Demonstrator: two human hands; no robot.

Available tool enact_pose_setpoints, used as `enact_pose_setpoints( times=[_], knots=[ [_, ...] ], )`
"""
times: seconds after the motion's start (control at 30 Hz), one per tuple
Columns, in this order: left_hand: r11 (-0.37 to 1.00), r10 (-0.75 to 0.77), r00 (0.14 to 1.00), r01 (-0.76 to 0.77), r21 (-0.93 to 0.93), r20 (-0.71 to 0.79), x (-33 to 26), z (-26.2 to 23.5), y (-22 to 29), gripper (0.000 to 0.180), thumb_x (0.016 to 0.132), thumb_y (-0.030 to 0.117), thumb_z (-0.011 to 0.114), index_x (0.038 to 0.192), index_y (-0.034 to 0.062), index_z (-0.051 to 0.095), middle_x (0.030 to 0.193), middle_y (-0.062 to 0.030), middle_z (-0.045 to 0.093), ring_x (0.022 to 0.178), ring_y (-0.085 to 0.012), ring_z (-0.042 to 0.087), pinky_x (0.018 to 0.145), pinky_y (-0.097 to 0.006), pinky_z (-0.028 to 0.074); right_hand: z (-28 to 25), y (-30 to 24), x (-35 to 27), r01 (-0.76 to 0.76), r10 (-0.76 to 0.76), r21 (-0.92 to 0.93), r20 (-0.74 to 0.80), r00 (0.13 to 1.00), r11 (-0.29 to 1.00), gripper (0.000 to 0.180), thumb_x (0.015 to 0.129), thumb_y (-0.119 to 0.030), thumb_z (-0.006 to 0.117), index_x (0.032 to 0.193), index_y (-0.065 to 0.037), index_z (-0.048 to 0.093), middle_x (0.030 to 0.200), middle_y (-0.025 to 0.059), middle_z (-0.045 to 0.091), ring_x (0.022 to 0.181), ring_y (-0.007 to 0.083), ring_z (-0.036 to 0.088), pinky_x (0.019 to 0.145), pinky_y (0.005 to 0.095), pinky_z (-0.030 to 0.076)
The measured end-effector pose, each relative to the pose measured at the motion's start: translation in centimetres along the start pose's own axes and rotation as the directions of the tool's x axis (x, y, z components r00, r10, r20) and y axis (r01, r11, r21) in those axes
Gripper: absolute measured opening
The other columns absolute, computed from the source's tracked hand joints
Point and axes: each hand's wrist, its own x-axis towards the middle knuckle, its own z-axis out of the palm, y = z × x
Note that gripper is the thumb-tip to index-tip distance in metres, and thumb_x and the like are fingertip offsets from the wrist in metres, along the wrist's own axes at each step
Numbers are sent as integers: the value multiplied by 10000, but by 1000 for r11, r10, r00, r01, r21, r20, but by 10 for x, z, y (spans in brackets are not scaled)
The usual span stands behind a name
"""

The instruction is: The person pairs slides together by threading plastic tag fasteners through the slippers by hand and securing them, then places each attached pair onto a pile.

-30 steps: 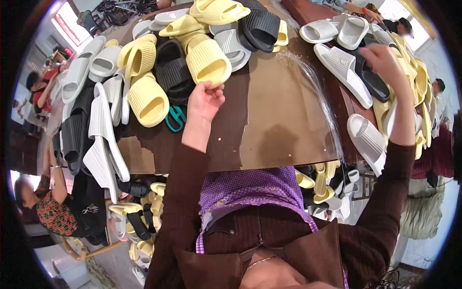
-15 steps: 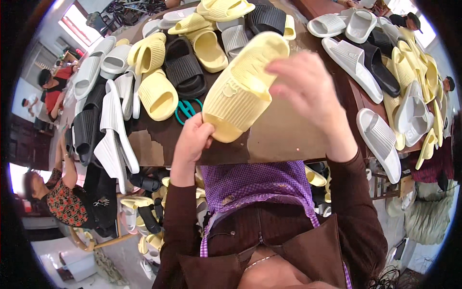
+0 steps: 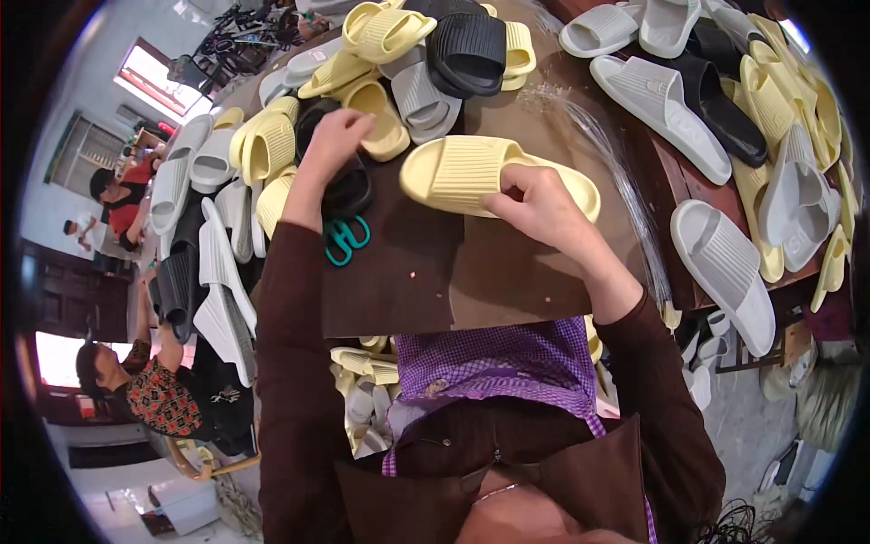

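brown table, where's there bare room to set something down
The table is bare between its front edge and the yellow slipper in the right hand, bar a few scraps. A smaller patch lies beyond that slipper, left of the clear strands. Slipper piles crowd both sides.

The yellow slide [image 3: 467, 170], with a ribbed upper, is held upper side up, toe pointing left. The second yellow slide [image 3: 390, 127] lies beyond it, to the left, partly hidden.

Pale wall [image 3: 101, 98] with bright window [image 3: 154, 74], dark wooden panels [image 3: 62, 288] at left, grey floor [image 3: 736, 403] below
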Motion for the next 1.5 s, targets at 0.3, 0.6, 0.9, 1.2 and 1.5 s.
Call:
enact_pose_setpoints(
  times=[0.3,0.6,0.9,1.2,1.5],
  knots=[
    [290,197,972,65,955,-126,83,39,-59,200,786,199,527,882,109,679,928,-91,639,931,-248,557,685,-465,385,4,31,0,-104,125,121,-178,976,987,257,769,-168,652,679,53,556,544,42,537,506,84,481,463,259,383],
    [298,277,944,96,950,-182,85,36,-55,165,777,176,521,805,131,677,805,-44,643,813,-255,574,664,-473,364,1,40,4,-214,293,318,-226,929,924,251,790,-182,644,639,-7,549,561,13,548,495,59,486,449,213,375],
    [670,410,859,-54,741,-307,28,-20,-30,166,804,207,495,786,59,566,722,-169,602,731,-345,592,619,-487,435,4,39,14,-183,276,301,-300,913,936,254,784,-198,643,631,-8,570,555,16,560,476,62,481,444,222,379],
    [641,510,846,-253,724,-157,-105,19,63,115,784,141,544,762,54,471,733,-124,513,617,-323,569,541,-410,454,4,49,7,-246,303,206,-323,897,947,226,765,-208,637,668,-6,612,555,28,572,494,85,515,482,247,420],
    [826,333,929,-205,525,-161,-138,64,51,122,790,132,554,840,30,509,814,-134,522,683,-317,580,588,-386,476,-9,27,1,-70,59,-28,-289,955,997,214,776,-180,620,865,13,641,797,135,656,707,212,627,644,309,492]
  ],
)
